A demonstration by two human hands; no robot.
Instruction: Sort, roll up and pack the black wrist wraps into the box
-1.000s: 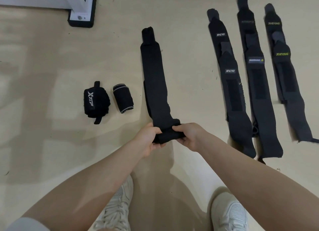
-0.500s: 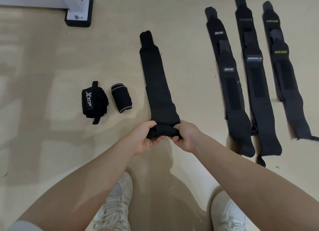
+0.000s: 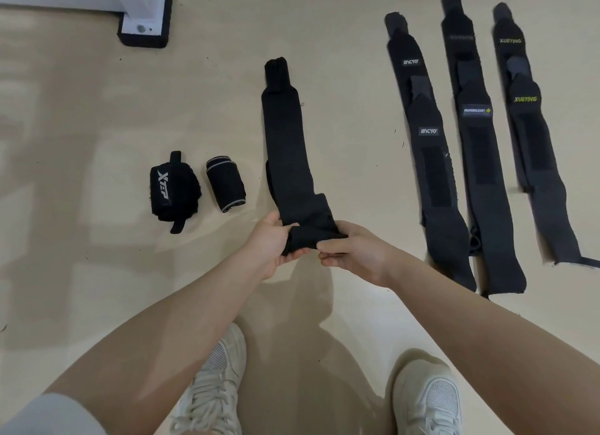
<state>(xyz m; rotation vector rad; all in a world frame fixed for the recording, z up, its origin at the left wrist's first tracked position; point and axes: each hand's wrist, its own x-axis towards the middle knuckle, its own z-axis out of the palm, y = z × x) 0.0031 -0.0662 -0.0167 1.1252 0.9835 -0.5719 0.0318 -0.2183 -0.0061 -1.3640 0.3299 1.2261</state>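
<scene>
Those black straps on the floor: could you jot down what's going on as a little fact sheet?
being rolled: plain black wrap, near end coiled
left hand: grips the coil's left end
right hand: pinches the coil's right end
already rolled: Xtep roll and grey-edged roll, side by side
still flat: three strips at right, labelled IIICYO, an unreadable label, XUEYING
box: not in view

Bare floor (image 3: 81, 272) is lying open to my left hand (image 3: 269, 244) short of two rolled wraps (image 3: 194, 191), while three flat wraps (image 3: 470, 158) are crowding the ground beside my right hand (image 3: 354, 256).
</scene>
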